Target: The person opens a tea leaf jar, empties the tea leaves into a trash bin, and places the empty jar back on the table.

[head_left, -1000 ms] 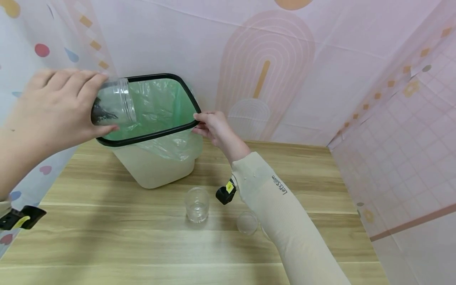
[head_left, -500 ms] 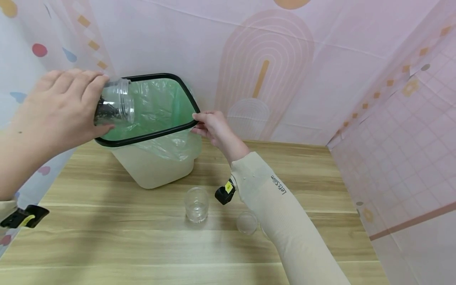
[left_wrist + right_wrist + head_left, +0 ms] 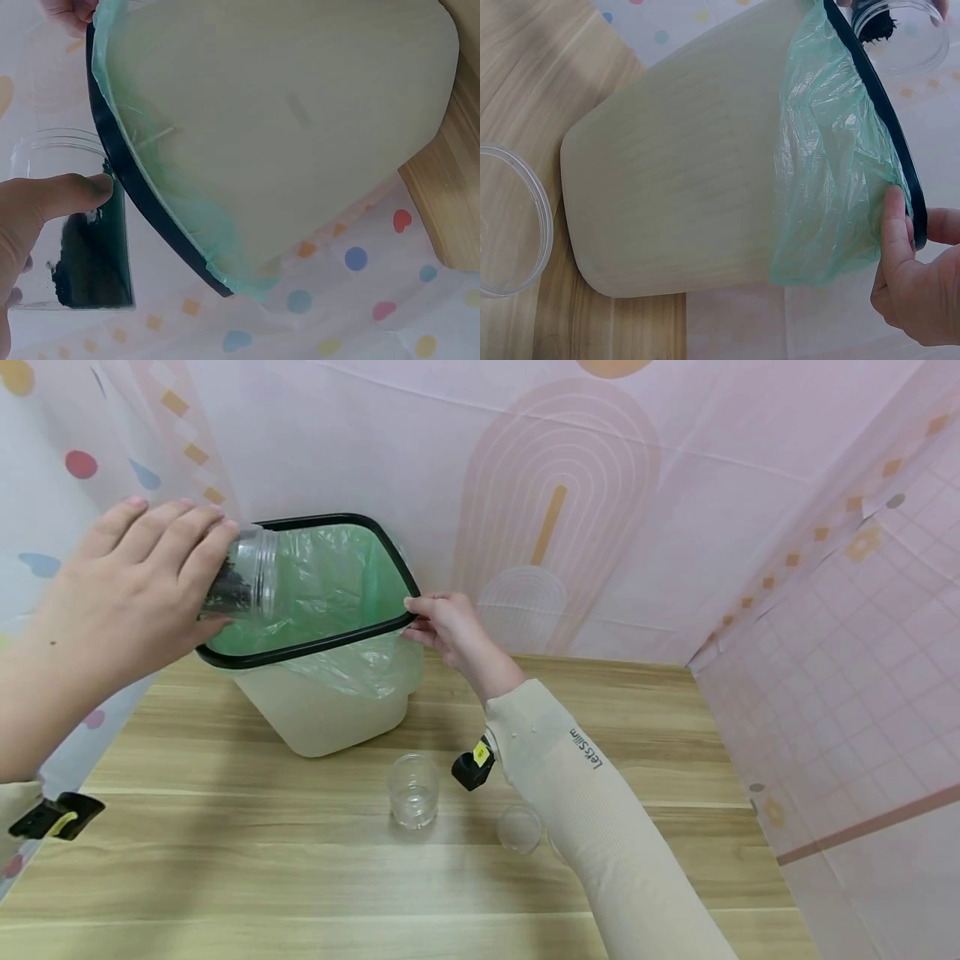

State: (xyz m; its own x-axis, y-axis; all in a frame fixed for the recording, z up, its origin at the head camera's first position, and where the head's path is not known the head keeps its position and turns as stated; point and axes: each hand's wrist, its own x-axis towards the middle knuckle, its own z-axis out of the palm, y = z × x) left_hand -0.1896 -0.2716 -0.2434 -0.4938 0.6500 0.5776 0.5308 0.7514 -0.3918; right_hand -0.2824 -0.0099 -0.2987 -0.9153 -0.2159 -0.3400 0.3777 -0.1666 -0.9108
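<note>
At your left fingertips: your left hand (image 3: pixel 127 585) is wrapped round a clear jar (image 3: pixel 243 578), thumb pressed on the near wall in the left wrist view (image 3: pixel 71 191). The jar is tipped sideways, mouth pointing into the bin (image 3: pixel 315 693), over its left rim. Dark clumps (image 3: pixel 86 259) sit against the jar wall; they look stuck rather than sliding.

Your right hand (image 3: pixel 450 627) pinches the black rim ring (image 3: pixel 341 639) at the bin's right corner, thumb on top, fingers curled under onto the green bag (image 3: pixel 832 202). The bin is tilted toward you, base resting on the table (image 3: pixel 300 877).

Further out: a small clear cup (image 3: pixel 413 789) stands upright just in front of the bin, and a clear lid or dish (image 3: pixel 518 828) lies near your right forearm, partly hidden by the sleeve.

Risks, as I judge them:
- Jar mouth is only just inside the rim. If the clumps let go suddenly they may land on the ring or outside, on the left.
- Your right hand alone holds the tilt. If the pinch slips, the bin rocks back and could knock the jar.
- Tug the bag and it may pull off the ring.
- Your right elbow is near the cup and lid, so a sweep would knock them.

Writing: "LetsSlim" on your right sleeve (image 3: pixel 588 749). The yellow tag on the wrist clip (image 3: pixel 474 763) is too small to read.
</note>
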